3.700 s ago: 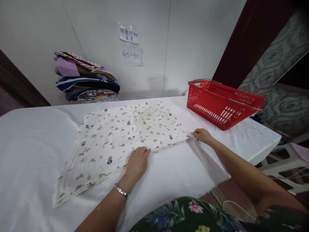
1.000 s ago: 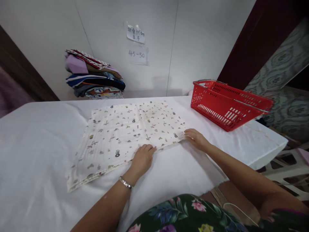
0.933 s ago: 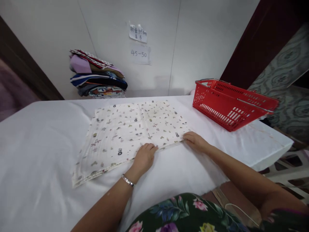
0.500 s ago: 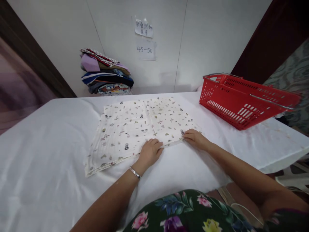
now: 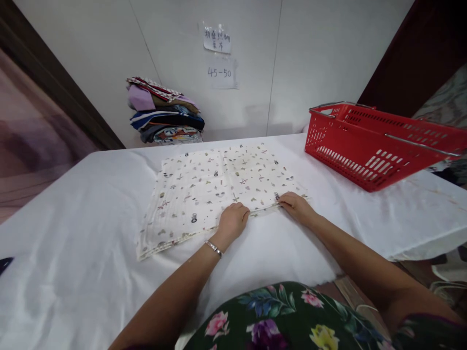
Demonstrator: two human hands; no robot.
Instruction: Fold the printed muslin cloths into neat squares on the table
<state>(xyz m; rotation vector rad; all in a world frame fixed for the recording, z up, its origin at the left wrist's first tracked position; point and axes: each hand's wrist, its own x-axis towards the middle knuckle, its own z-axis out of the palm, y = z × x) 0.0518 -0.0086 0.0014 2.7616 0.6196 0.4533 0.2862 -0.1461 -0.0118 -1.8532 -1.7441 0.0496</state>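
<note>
A cream cloth (image 5: 215,189) printed with small dark motifs lies folded flat on the white-covered table (image 5: 73,233). My left hand (image 5: 233,219) rests on the middle of its near edge, fingers curled over the hem. At the cloth's near right corner sits my right hand (image 5: 296,205), its fingers pinched on the edge. A silver bracelet circles my left wrist.
A red plastic basket (image 5: 375,146) with metal handles stands at the right of the table. A stack of folded clothes (image 5: 164,116) sits against the back wall, under two paper notes (image 5: 219,58). The table drops off at the right.
Both hands have stayed on the cloth's near edge. The right hand has slid inward along it towards the left hand. The camera has shifted, so everything sits further right in view.
</note>
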